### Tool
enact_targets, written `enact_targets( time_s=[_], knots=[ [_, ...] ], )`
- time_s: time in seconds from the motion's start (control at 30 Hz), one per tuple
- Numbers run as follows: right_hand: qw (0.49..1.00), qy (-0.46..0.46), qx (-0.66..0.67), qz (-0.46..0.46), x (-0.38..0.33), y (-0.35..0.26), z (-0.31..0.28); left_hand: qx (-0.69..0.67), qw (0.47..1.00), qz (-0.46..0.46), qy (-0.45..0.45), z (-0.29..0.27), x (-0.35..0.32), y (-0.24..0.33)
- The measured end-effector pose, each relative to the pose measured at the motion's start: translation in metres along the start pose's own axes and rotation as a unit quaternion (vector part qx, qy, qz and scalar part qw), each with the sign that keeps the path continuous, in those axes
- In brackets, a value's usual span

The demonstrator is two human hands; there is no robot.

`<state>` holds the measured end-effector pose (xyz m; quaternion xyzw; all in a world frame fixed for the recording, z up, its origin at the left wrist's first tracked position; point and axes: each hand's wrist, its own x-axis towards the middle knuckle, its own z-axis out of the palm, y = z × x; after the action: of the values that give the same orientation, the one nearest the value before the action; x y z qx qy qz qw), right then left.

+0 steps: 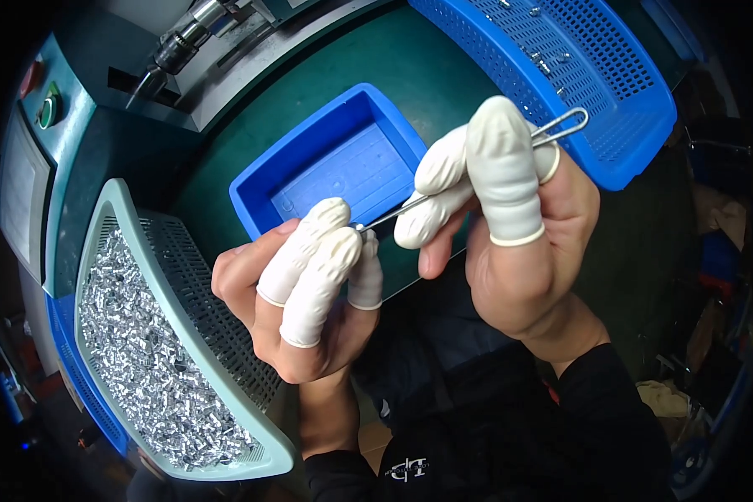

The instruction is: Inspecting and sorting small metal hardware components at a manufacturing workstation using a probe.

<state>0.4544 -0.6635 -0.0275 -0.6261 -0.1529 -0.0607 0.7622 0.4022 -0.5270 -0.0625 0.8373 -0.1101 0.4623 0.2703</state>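
Observation:
White rubber finger cots cover several fingers of both hands. My right hand [510,201] is closed round a thin metal rod [385,218], whose bent-wire loop [574,122] sticks out past the fingers at the upper right. The rod slants down to the left, and its tip meets the fingertips of my left hand [314,293]. Those fingers are pinched together; a tiny shiny bit shows between them at the rod's tip, too small to name. Both hands are raised over the near edge of a blue plastic tray [251,180], with only small marks on its floor.
At the left stands a pale green basket [184,343] full of small silvery metal parts [155,360]. A blue perforated basket [602,84] at the upper right holds several metal pieces. Behind the green table [301,88] is a machine with a drill chuck [176,52] and buttons.

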Motion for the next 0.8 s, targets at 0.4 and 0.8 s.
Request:
enact_targets(
  time_s=[0.4, 0.8],
  knots=[
    [0.994, 0.040, 0.042, 0.089, 0.007, -0.026, 0.004, -0.231, 0.965, -0.073, -0.099, -0.004, 0.007, 0.008],
    [0.971, 0.221, -0.019, 0.089, 0.006, -0.041, -0.005, 0.061, 0.990, 0.069, -0.109, -0.037, 0.004, 0.028]
  ],
)
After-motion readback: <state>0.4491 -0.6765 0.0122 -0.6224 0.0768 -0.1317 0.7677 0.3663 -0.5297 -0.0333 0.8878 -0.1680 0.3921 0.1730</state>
